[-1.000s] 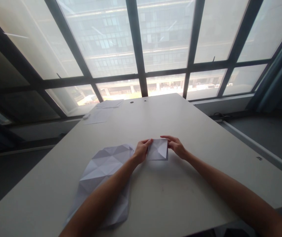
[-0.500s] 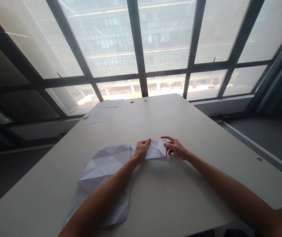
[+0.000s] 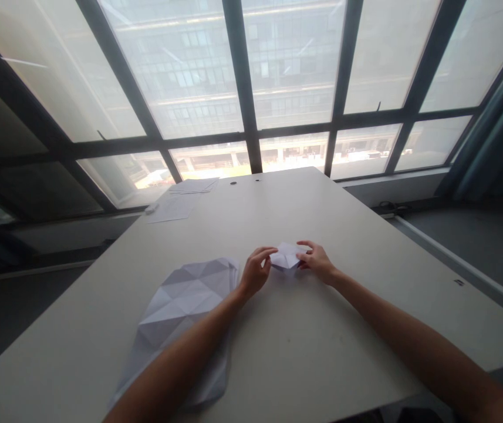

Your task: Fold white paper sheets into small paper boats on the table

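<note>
A small folded piece of white paper is held just above or on the white table, its middle raised and creased. My left hand grips its left end with curled fingers, and my right hand pinches its right end. To the left lies a large creased sheet of white paper with a faceted pattern of folds. My left forearm crosses above it and hides its lower part.
A stack of paper sheets and a loose sheet lie at the table's far left, with a small white object at its edge. Large windows stand behind the table. Dark floor lies beyond both sides.
The flat, rectangular folded paper has drawn in to a smaller, raised shape. My hands have come closer together around it, and the view has shifted slightly.
</note>
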The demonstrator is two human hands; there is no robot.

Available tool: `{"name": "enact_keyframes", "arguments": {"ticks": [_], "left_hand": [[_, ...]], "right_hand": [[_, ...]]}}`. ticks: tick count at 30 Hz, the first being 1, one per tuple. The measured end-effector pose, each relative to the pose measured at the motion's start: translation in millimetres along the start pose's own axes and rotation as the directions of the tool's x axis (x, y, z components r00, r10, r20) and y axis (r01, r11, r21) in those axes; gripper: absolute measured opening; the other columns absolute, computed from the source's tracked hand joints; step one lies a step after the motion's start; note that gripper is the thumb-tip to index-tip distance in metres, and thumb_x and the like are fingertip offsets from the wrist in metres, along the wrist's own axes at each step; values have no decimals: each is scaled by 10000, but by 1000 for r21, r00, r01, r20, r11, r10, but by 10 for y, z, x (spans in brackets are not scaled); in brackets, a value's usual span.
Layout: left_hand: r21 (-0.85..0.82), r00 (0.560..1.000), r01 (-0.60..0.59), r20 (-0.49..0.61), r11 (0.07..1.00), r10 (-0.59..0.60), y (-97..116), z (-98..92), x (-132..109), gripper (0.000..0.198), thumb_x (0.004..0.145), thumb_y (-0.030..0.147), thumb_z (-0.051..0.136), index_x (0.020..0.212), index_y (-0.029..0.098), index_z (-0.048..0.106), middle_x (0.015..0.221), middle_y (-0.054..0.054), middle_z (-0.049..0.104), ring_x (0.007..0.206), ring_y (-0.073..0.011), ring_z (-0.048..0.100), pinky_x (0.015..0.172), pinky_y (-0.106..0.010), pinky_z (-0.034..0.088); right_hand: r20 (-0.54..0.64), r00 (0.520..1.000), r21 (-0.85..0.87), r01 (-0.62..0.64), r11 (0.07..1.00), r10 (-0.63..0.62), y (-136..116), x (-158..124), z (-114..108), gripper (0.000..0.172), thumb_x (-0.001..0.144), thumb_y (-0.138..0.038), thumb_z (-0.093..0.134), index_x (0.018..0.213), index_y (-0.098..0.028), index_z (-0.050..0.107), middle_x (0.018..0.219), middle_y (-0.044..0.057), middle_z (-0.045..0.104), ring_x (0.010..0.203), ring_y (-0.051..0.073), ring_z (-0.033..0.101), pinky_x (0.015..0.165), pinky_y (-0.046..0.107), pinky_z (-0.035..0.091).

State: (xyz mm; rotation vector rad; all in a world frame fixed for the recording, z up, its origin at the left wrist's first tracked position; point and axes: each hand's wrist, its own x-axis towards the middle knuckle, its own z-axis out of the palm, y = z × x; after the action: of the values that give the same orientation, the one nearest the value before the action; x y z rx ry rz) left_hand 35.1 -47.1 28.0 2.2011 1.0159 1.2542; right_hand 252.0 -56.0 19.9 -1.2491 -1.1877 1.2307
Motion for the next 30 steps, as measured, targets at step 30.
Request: {"name": "enact_keyframes", "arguments": {"ticks": [30], "left_hand": [[126,797,-232,592,965,114,27,-6,-74,621,780,-10,467,1282,327,605,1480,59,428,1417,-217,296,1161,-391,272]], "right_hand": [[538,697,-359,699,619,-475,-83,23,-375,128,798,-115,681,823,-235,718,1016,50,655,1026,210,570,950,397,424]]}}
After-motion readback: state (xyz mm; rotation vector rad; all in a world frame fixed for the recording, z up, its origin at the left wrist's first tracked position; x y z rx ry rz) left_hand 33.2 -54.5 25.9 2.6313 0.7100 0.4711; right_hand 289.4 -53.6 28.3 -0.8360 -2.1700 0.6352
